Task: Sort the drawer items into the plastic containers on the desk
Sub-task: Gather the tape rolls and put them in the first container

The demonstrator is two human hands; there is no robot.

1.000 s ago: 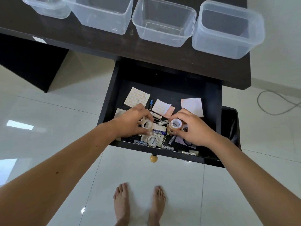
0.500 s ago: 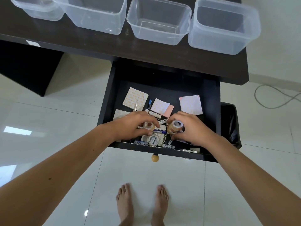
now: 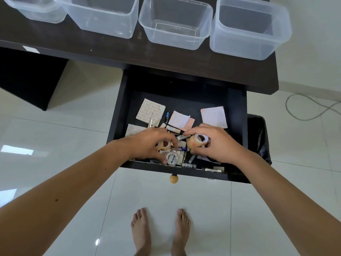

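Both hands are inside the open drawer (image 3: 120, 108) of a dark desk (image 3: 110, 52), near its front edge. The left hand (image 3: 147, 143) is curled over a tan tape roll (image 3: 163, 145); its fingers (image 3: 171, 140) bend around the top of the roll and the thumb reaches down beside a white tape roll (image 3: 172, 158) that lies flat just nearer. It seems the left hand grips the tan roll, but the palm hides most of the contact. The right hand (image 3: 217, 145) holds a second tan roll (image 3: 197, 142) tilted up, pinched between the thumb below and the fingers on its far side, with the white core facing up.

Around the hands the drawer floor holds several batteries (image 3: 173, 129), one blue battery (image 3: 167, 116) farther back, and square sticker sheets (image 3: 150, 112) with an orange print; one such sheet (image 3: 214, 117) lies apart at the far right. A small metal piece (image 3: 213, 169) lies in the near right corner.

On the desk, in a row at the far side, stand four clear plastic containers (image 3: 175, 26). The two on the right show nothing inside. A round wooden knob (image 3: 173, 179) sticks out from the drawer front, and bare feet (image 3: 141, 231) stand on the white tiled floor (image 3: 73, 145).
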